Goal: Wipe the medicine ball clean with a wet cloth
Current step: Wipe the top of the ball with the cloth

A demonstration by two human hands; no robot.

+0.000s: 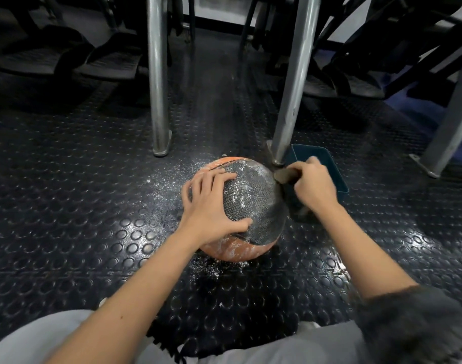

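An orange and black medicine ball point(253, 203) dusted with white powder sits on the studded black floor. My left hand point(211, 206) lies spread over its left top, fingers pressing the textured black panel. My right hand point(314, 185) grips a dark wet cloth point(283, 177) bunched in its fist, touching the ball's upper right edge. Part of the cloth hangs down behind the ball.
A dark teal rectangular tub point(329, 166) stands just right of the ball, behind my right hand. Two chrome legs point(159, 101) point(290, 101) rise close behind the ball. White powder point(166, 179) is scattered on the floor. Dark gym equipment fills the back.
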